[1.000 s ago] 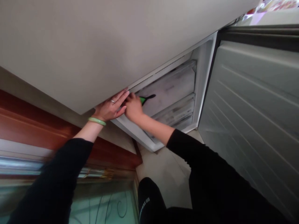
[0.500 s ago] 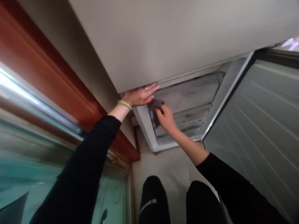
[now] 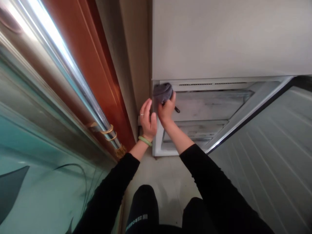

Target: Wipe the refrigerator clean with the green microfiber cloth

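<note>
Now right hand clutches grey cloth higher; flat left hand dropped lower.

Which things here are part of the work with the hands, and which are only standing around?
In use:
- right hand pressing a grey cloth on the freezer frame, also holding a dark tool
- left hand flat on the frame's side
- frosted drawers

Not in use:
- open freezer door
- red-brown door frame
- metal rail
</note>
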A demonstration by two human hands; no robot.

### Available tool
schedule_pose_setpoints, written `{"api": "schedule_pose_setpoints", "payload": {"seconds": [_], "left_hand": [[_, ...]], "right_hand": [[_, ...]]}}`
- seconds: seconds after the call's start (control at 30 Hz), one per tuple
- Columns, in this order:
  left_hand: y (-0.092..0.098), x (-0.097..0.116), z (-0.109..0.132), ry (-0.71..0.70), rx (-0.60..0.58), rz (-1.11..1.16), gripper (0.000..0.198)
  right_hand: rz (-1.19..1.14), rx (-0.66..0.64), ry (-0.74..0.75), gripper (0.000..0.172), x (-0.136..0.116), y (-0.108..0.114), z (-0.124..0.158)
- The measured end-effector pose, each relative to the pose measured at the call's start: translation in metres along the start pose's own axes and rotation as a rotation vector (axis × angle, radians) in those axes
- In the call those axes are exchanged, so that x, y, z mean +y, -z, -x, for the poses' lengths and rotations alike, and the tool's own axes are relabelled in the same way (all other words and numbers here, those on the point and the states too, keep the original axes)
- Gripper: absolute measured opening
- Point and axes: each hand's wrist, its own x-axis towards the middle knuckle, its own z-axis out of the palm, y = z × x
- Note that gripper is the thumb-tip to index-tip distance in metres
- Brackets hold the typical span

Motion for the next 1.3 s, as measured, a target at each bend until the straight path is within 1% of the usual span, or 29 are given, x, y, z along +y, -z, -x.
{"api": "schedule_pose_setpoints", "payload": {"seconds": [0.07,0.13,0.2,0.23,0.3,0.4,0.43,0.47,0.5,0.53,0.57,0.6,0.67,0.7,0.73,0.77,0.8,0.87,0.9,0.97,1.0,1.07,1.13,1.17,1.2,1.23,1.3], "left_hand": [[0.002,-0.002,-0.007,-0.016,-0.037,0.001,0.054],[0.000,-0.003,-0.006,0.022,-0.076,-0.015,0.053],[-0.004,0.000,0.001,0.079,-0.104,-0.033,0.053],[-0.006,0.003,0.004,0.092,-0.111,-0.031,0.054],[-0.010,0.009,0.005,0.069,-0.102,-0.006,0.055],[-0.014,0.016,-0.002,-0.015,-0.039,0.014,0.054],[-0.014,0.017,-0.006,-0.030,-0.019,0.015,0.053],[-0.014,0.016,-0.009,-0.039,-0.012,0.015,0.052],[-0.014,0.015,-0.011,-0.049,-0.020,0.015,0.050],[-0.014,0.014,-0.012,-0.065,-0.043,0.013,0.050],[-0.013,0.012,-0.012,-0.093,-0.073,0.004,0.050],[-0.012,0.011,-0.012,-0.132,-0.107,-0.012,0.051],[-0.009,0.009,-0.011,-0.216,-0.152,-0.058,0.053],[-0.006,0.009,-0.011,-0.243,-0.157,-0.080,0.055],[-0.002,0.010,-0.011,-0.258,-0.152,-0.099,0.056],[0.002,0.011,-0.013,-0.261,-0.143,-0.113,0.058],[0.006,0.012,-0.014,-0.257,-0.131,-0.123,0.059],[0.015,0.015,-0.019,-0.243,-0.111,-0.137,0.061],[0.020,0.016,-0.021,-0.238,-0.104,-0.142,0.061],[0.028,0.018,-0.026,-0.223,-0.087,-0.145,0.061],[0.032,0.018,-0.028,-0.213,-0.075,-0.142,0.061],[0.038,0.019,-0.032,-0.187,-0.044,-0.122,0.060],[0.044,0.020,-0.034,-0.163,-0.015,-0.098,0.060],[0.047,0.021,-0.034,-0.157,-0.007,-0.094,0.060],[0.049,0.022,-0.033,-0.154,-0.005,-0.100,0.060],[0.050,0.023,-0.030,-0.156,-0.007,-0.115,0.060],[0.049,0.025,-0.020,-0.163,-0.026,-0.156,0.059]], "right_hand": [[-0.033,-0.029,-0.086,0.027,0.011,-0.001,0.026],[-0.130,-0.114,-0.207,0.024,0.019,0.009,0.047],[-0.230,-0.188,-0.301,0.021,0.019,0.023,0.057],[-0.281,-0.203,-0.327,0.021,0.015,0.030,0.056],[-0.437,-0.239,-0.363,0.028,0.000,0.041,0.049],[-0.857,-0.399,-0.485,0.042,-0.029,0.054,0.036],[-0.968,-0.444,-0.529,0.044,-0.037,0.059,0.034],[-1.023,-0.460,-0.563,0.044,-0.042,0.063,0.034],[-1.017,-0.439,-0.580,0.042,-0.044,0.068,0.034],[-0.958,-0.377,-0.579,0.041,-0.042,0.074,0.035],[-0.858,-0.279,-0.558,0.041,-0.037,0.079,0.034],[-0.736,-0.155,-0.513,0.044,-0.029,0.085,0.031],[-0.476,0.108,-0.359,0.047,-0.009,0.093,0.017],[-0.361,0.208,-0.273,0.048,0.000,0.094,0.007],[-0.264,0.269,-0.200,0.048,0.007,0.091,-0.004],[-0.188,0.291,-0.144,0.048,0.012,0.085,-0.014],[-0.128,0.286,-0.106,0.048,0.013,0.075,-0.022],[-0.041,0.236,-0.059,0.046,0.005,0.048,-0.030],[-0.007,0.197,-0.034,0.045,-0.004,0.034,-0.028],[0.029,0.067,0.040,0.040,-0.025,0.008,-0.017],[0.023,-0.027,0.079,0.037,-0.035,-0.001,-0.010],[-0.015,-0.211,0.143,0.030,-0.051,-0.008,0.006],[-0.101,-0.315,0.164,0.028,-0.059,-0.002,0.019],[-0.182,-0.336,0.128,0.028,-0.060,0.004,0.024],[-0.289,-0.345,0.050,0.028,-0.058,0.011,0.030],[-0.421,-0.348,-0.074,0.029,-0.056,0.018,0.035],[-0.717,-0.337,-0.417,0.030,-0.050,0.033,0.047]]}}
